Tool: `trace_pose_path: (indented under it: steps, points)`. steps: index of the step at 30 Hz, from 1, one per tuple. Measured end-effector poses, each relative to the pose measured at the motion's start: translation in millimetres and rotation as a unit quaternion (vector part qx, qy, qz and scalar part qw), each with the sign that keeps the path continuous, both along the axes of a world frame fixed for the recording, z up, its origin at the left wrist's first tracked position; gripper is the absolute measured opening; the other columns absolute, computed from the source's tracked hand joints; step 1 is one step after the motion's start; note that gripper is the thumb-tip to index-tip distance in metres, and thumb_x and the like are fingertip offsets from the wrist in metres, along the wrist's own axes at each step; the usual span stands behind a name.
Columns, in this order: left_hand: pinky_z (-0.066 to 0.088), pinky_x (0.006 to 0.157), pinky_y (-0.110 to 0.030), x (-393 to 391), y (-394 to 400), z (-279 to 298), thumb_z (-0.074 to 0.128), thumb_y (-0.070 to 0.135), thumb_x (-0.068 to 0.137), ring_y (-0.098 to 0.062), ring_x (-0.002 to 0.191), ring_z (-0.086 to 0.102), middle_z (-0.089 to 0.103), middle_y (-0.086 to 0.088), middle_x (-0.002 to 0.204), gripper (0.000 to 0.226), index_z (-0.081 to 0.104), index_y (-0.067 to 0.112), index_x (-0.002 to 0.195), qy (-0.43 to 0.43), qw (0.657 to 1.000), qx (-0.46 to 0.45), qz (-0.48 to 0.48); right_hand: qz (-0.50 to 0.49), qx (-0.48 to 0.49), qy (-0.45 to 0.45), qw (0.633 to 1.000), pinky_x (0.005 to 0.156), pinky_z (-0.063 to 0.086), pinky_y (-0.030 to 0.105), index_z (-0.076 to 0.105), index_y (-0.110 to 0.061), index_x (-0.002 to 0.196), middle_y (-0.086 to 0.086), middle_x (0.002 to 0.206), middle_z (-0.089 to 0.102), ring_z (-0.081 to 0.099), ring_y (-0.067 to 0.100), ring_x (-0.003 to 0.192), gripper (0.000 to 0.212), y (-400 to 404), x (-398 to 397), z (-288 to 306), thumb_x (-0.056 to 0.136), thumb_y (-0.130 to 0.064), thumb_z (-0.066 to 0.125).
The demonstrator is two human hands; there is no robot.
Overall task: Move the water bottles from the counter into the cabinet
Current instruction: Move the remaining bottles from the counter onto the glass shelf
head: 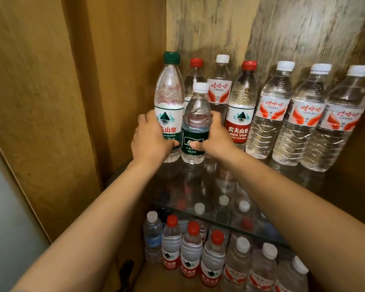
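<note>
Both hands inside the wooden cabinet (122, 81), at the left end of the clear glass shelf (198, 186). Left hand (151, 142) has its grip clamped round the tall clear plastic bottle with dark green cap and white-green label (170, 98); right hand (216, 138) has its grip clamped round the shorter clear plastic bottle with white cap and dark green label (195, 123). Both bottles upright, touching each other, bases on or just at the glass, can't tell which. Behind and to the right, a row of upright red-capped and white-capped bottles (272, 114) on the same shelf. More bottles on the lower level (191, 251), seen under the glass
</note>
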State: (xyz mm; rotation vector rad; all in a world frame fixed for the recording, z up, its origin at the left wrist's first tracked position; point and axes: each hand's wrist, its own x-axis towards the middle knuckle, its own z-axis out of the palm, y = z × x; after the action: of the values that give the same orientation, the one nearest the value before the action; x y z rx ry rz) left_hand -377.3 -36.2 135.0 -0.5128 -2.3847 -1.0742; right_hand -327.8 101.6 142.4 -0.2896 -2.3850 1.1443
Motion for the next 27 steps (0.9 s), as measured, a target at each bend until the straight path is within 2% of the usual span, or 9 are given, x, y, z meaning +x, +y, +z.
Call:
trace_pose_path:
  steps: [5,11,17,24,27]
  points:
    - [0.042,0.093,-0.042,-16.5,12.2,3.6,0.082,0.021,0.067,-0.033,0.118,0.045,0.040,-0.013,0.129,0.084,0.032,0.007,0.134,-0.003,0.997,-0.038,0.061,-0.042,0.019,0.008,0.999,0.097,0.042,0.039,0.024,-0.019,0.138,0.008,0.134,0.049,0.048,0.029,0.122,0.084,-6.2,-27.8,-0.3,0.073,-0.011,0.076]
    - [0.042,0.090,-0.040,-29.0,20.5,1.0,0.074,0.007,0.074,-0.033,0.116,0.045,0.040,-0.015,0.129,0.078,0.026,0.006,0.136,0.014,0.998,-0.025,0.064,-0.067,0.042,0.007,0.997,0.095,0.041,0.037,0.023,-0.019,0.140,0.009,0.134,0.049,0.049,0.030,0.121,0.084,-10.4,-44.4,-1.2,0.074,-0.012,0.076]
    - [0.042,0.093,-0.033,-37.0,31.5,-2.8,0.055,0.004,0.090,-0.030,0.121,0.036,0.022,-0.017,0.142,0.071,0.008,0.000,0.144,0.058,0.988,-0.084,0.118,-0.080,0.045,-0.009,0.996,0.091,0.042,0.036,0.021,-0.021,0.139,0.009,0.131,0.051,0.051,0.030,0.118,0.086,-10.9,-45.8,-0.6,0.074,-0.017,0.077]
    - [0.045,0.090,-0.033,-44.1,33.8,-1.8,0.051,-0.001,0.092,-0.032,0.119,0.039,0.028,-0.019,0.139,0.075,-0.002,-0.003,0.145,0.055,0.985,-0.107,0.127,-0.097,0.067,-0.019,0.993,0.098,0.043,0.045,0.015,-0.022,0.142,0.011,0.133,0.050,0.049,0.033,0.120,0.087,-16.3,-45.2,-1.5,0.077,-0.020,0.074]
    - [0.045,0.089,-0.034,-43.9,34.2,-4.5,0.047,-0.005,0.091,-0.032,0.117,0.039,0.029,-0.018,0.138,0.075,-0.004,0.000,0.145,0.062,0.986,-0.094,0.122,-0.088,0.053,-0.016,0.995,0.101,0.040,0.048,0.005,-0.025,0.146,0.010,0.139,0.045,0.046,0.032,0.125,0.093,-18.5,-45.5,-6.1,0.080,-0.019,0.071]
